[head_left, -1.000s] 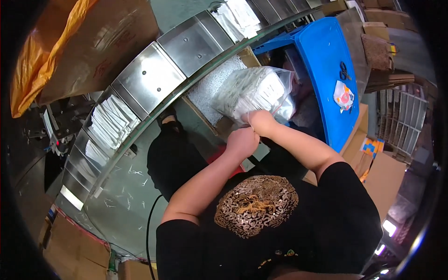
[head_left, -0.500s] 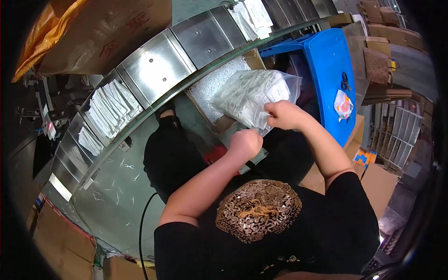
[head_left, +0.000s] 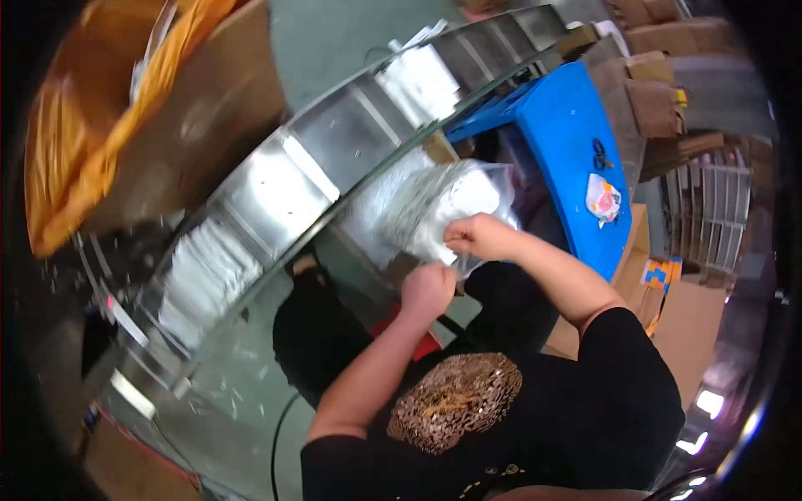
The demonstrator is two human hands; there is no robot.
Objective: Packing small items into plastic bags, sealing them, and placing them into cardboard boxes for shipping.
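A clear plastic bag [head_left: 422,198] filled with whitish folded pieces rests tilted over an open cardboard box in front of me. My left hand [head_left: 428,290] is closed on the near edge of the bag. At the bag's right side my right hand [head_left: 480,237] pinches the plastic, a short way from the left. The fingertips are partly hidden and blurred. Beneath and left of the bag, the box holds a heap of thin white pieces [head_left: 376,203].
A curved metal counter [head_left: 280,196] runs across ahead, bearing stacks of white papers [head_left: 209,271]. On the right stands a blue plastic bin or stool [head_left: 561,125], with scissors [head_left: 600,155] and a small wrapper [head_left: 603,199] on it. A large carton with an orange liner [head_left: 92,167] fills the far left.
My view has shifted and blurred. Both hands keep hold of the bag's edge; they now sit a little lower and further left in the picture, and the bag has shifted slightly.
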